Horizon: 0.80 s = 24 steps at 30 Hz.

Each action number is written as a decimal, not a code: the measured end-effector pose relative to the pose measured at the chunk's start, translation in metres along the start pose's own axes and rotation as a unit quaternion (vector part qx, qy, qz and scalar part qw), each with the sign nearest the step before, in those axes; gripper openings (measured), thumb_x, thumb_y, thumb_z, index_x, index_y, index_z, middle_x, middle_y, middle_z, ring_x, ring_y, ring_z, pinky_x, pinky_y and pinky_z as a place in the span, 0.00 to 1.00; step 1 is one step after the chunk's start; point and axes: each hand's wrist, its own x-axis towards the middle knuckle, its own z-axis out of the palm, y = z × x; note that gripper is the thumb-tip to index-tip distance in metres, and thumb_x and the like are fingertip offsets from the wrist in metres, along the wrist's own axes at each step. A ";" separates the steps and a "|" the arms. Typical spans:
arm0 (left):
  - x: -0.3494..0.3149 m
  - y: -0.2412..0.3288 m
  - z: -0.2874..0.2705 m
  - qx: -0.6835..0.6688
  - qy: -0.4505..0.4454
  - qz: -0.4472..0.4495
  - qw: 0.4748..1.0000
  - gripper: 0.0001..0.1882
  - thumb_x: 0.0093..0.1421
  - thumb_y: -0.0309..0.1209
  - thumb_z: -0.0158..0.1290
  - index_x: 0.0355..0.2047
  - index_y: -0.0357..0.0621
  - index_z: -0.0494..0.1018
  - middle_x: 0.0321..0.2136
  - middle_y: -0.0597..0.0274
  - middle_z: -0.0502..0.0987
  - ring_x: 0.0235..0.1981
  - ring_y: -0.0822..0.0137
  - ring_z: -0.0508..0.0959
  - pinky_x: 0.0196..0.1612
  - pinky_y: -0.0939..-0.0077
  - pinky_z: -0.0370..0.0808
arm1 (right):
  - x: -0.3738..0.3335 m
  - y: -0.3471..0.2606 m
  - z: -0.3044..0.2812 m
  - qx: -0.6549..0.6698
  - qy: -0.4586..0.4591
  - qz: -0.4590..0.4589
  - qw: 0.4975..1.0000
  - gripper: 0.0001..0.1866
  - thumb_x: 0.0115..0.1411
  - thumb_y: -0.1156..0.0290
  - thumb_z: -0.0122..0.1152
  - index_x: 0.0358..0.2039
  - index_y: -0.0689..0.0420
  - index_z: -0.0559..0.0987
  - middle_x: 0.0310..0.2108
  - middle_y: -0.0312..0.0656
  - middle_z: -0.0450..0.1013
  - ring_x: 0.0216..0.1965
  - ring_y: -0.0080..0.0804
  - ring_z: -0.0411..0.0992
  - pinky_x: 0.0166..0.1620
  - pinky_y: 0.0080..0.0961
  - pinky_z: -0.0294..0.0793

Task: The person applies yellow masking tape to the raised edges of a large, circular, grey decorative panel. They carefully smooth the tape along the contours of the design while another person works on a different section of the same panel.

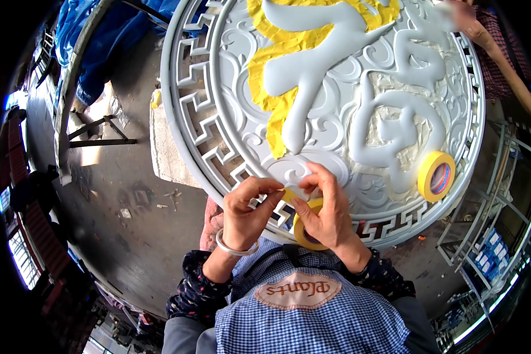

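Note:
My left hand (245, 213) pinches the free end of yellow masking tape between thumb and fingertips. My right hand (329, 217) grips the roll of yellow masking tape (301, 229), its thumb near the short stretch between both hands. They are above the near rim of a large round grey carved panel (321, 133), with a raised character, scrolls and a fretwork border. Crinkled yellow tape strips (264, 74) edge the raised character at the upper left. Paler tape (416, 127) surrounds the raised shapes on the right. A second yellow tape roll (426, 172) rests on the panel's right side.
A co-worker's arm (501, 62) reaches to the panel's far right edge. Metal racks (495, 194) stand at right, with blue-and-white packages (491, 255). A blue tarp (115, 50) and metal frame (103, 133) are at left. Scraps litter the floor (130, 236).

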 end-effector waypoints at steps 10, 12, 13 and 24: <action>0.034 -0.009 0.014 0.159 0.097 0.138 0.973 0.11 0.54 0.20 0.68 0.37 0.46 0.84 0.33 0.63 0.81 0.35 0.64 0.80 0.41 0.70 0.71 | -0.008 0.012 -0.003 -0.123 -0.018 -0.013 0.992 0.09 0.60 0.73 0.71 0.39 0.55 0.79 0.30 0.36 0.78 0.34 0.39 0.77 0.44 0.37 0.69; 0.043 -0.009 0.018 0.197 0.113 0.157 0.961 0.10 0.54 0.23 0.68 0.36 0.48 0.84 0.31 0.66 0.80 0.33 0.62 0.79 0.41 0.66 0.67 | -0.004 0.009 0.001 -0.119 0.000 0.002 0.993 0.10 0.60 0.74 0.70 0.41 0.55 0.78 0.30 0.36 0.78 0.34 0.39 0.77 0.44 0.37 0.69; 0.046 -0.011 0.019 0.211 0.113 0.157 0.958 0.09 0.54 0.23 0.68 0.35 0.49 0.83 0.30 0.67 0.80 0.33 0.62 0.79 0.41 0.66 0.66 | 0.000 0.005 0.001 -0.113 0.003 0.013 0.994 0.11 0.60 0.75 0.69 0.42 0.55 0.78 0.29 0.36 0.78 0.34 0.39 0.78 0.43 0.38 0.70; 0.058 -0.012 0.021 0.264 0.110 0.138 0.948 0.09 0.56 0.20 0.68 0.37 0.40 0.83 0.27 0.61 0.80 0.26 0.65 0.80 0.33 0.71 0.73 | 0.010 0.013 0.005 -0.130 -0.025 -0.033 0.991 0.15 0.55 0.81 0.66 0.44 0.55 0.79 0.28 0.38 0.74 0.32 0.41 0.76 0.38 0.38 0.71</action>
